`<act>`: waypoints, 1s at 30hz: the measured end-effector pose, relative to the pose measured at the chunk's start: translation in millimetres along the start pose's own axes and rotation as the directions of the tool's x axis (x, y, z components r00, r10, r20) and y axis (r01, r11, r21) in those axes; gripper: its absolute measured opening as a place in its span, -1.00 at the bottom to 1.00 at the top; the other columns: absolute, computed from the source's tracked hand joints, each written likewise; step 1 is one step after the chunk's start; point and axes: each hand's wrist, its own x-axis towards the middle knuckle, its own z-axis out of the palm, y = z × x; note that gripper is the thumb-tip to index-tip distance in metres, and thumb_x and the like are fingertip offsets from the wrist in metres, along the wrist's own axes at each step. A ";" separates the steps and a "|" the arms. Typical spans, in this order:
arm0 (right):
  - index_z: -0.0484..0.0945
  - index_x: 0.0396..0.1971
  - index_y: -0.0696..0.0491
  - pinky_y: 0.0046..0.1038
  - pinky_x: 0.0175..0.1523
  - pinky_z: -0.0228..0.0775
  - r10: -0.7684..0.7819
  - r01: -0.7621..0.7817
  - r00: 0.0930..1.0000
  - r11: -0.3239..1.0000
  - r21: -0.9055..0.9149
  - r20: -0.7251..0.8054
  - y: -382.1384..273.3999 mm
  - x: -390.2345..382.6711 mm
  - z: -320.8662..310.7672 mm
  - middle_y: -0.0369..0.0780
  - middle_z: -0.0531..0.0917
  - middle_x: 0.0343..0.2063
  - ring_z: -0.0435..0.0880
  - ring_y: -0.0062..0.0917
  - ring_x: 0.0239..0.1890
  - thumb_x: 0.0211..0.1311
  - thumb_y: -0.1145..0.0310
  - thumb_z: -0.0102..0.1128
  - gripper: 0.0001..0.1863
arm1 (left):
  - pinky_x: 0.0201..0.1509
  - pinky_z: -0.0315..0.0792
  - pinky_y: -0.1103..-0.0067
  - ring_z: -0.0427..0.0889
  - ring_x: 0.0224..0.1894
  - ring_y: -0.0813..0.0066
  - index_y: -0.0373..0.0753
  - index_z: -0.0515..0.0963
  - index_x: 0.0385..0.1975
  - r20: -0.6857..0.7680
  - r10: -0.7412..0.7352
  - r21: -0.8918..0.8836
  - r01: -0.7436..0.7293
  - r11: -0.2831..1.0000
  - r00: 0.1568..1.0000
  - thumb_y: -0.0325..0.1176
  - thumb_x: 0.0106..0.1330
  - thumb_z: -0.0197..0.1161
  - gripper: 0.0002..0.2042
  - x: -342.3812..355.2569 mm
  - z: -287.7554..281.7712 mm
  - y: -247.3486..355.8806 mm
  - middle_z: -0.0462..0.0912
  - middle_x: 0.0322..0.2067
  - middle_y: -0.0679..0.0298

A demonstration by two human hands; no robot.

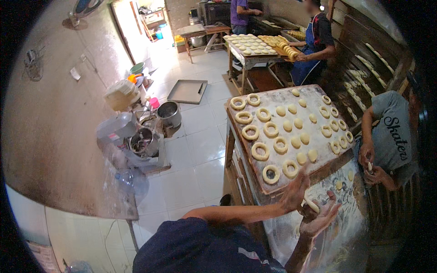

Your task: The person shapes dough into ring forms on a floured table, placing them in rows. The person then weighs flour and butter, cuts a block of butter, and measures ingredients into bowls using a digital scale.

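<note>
My left hand (295, 190) is raised above the front edge of the table, its fingers stretched out and slightly blurred, beside a short pale roll of dough (312, 204). The dough lies across my right hand (321, 215), whose palm is turned up and whose fingers are partly curled. Whether the left hand touches the dough I cannot tell. Just beyond the hands lies a floured wooden board (268, 184) bearing rows of dough rings (290, 168) along both sides and small round dough pieces (298, 123) between them. Beneath the hands is a floury worktop (291, 227).
To the right a co-worker (396, 132) shapes dough by hand. Two more people (314, 50) stand at the back near a table of dough pieces (250, 44). Metal pots (169, 114), plastic jugs (120, 125) and a tray (187, 91) are on the left.
</note>
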 end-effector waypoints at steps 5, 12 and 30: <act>0.19 0.17 -0.01 -0.38 -0.12 0.50 0.130 -0.123 0.990 0.986 0.109 -0.061 39.4 33.2 68.3 -0.10 0.45 0.01 0.57 -0.36 -0.06 0.31 -0.35 -0.34 -0.26 | -0.16 0.40 0.30 0.51 -0.16 0.08 -0.19 0.12 0.30 0.453 -0.187 -0.276 0.337 0.900 0.872 -0.35 0.43 -0.08 -0.55 51.1 -28.7 -40.8 0.48 -0.19 -0.03; 0.16 0.19 0.04 -0.35 0.00 0.48 0.109 -0.124 0.990 0.975 -0.184 -0.086 45.5 105.4 143.3 -0.09 0.41 0.02 0.51 -0.31 0.01 0.39 -0.20 -0.34 -0.36 | -0.29 0.40 0.39 0.45 -0.43 0.30 -0.21 0.26 0.24 0.241 -0.373 -0.255 0.429 0.867 0.896 -0.29 0.48 -0.17 -0.63 139.4 -72.7 -103.6 0.43 -0.45 0.12; 0.18 0.15 -0.01 -0.38 -0.03 0.38 0.076 0.117 0.929 0.869 -0.481 0.363 91.1 271.6 300.5 -0.13 0.42 -0.08 0.50 -0.42 -0.13 0.45 -0.03 -0.26 -0.52 | -0.39 0.42 0.41 0.51 -0.44 0.35 -0.20 0.31 0.21 0.311 -0.379 0.052 0.382 0.923 0.872 -0.40 0.43 -0.03 -0.65 263.0 -140.5 -245.8 0.46 -0.49 0.12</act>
